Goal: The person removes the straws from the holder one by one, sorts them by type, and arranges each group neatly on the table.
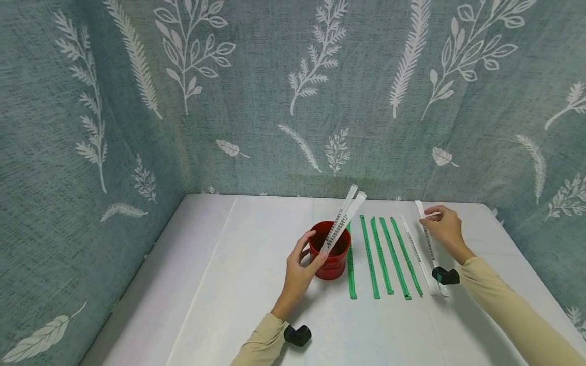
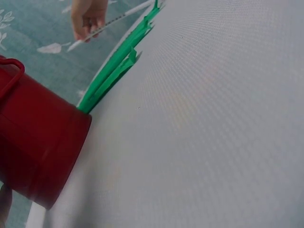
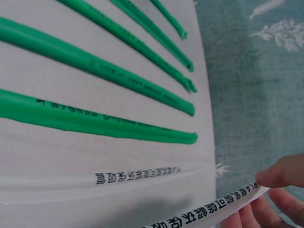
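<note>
My left hand (image 1: pixel 298 272) grips the small red bucket (image 1: pixel 332 265) near its rim, thumb at the front and fingers on the left side. White paper-wrapped straws (image 1: pixel 341 223) lean out of the bucket toward the upper right. At the right, my right hand (image 1: pixel 445 229) pinches the upper part of another white wrapped straw (image 3: pixel 213 213) between thumb and fingers. That straw slants over the table, its far end lifted. Beside it a white wrapped straw (image 1: pixel 416 254) lies flat. Several green wrapped straws (image 1: pixel 370 259) lie in a row between bucket and right hand.
The white table (image 1: pixel 229 284) meets a leaf-patterned teal cloth (image 1: pixel 256 96) at its back and sides. One green straw (image 1: pixel 351 274) lies right beside the bucket, partly hidden by it. Black wrist cameras (image 1: pixel 297 335) sit on both sleeves.
</note>
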Demonstrator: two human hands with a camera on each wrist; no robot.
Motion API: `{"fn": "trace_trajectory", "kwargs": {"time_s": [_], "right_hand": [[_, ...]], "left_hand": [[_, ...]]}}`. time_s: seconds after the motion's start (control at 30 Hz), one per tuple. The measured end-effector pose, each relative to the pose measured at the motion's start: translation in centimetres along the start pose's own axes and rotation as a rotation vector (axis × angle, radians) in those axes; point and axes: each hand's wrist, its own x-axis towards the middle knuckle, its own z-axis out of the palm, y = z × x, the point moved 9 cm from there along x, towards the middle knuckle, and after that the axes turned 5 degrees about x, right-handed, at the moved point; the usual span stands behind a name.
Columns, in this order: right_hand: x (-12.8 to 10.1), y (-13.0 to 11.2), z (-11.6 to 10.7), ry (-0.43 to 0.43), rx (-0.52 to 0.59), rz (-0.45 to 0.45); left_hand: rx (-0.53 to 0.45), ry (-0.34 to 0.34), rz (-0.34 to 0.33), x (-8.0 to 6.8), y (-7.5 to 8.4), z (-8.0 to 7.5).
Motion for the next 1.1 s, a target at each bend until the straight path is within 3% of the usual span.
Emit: {"fn": "trace_trajectory", "kwargs": {"time_s": [0.27,0.7,1.1], "right_hand": [[0.6,2.3,1.4,-0.024,-0.062,0.053],[0.7,3.8,3.4,-0.086,-0.151,0.047],[0.4,3.5,4.2,-0.086,-0.23,-0.046]], "left_hand": [[0.005,-0.007,0.0,-0.1,-0.1,0.1],[0.022,0.001,-0.006,-0.2,-0.2,0.0],[0.017,0.001,-0.013,-0.2,-0.2,0.0]]}}
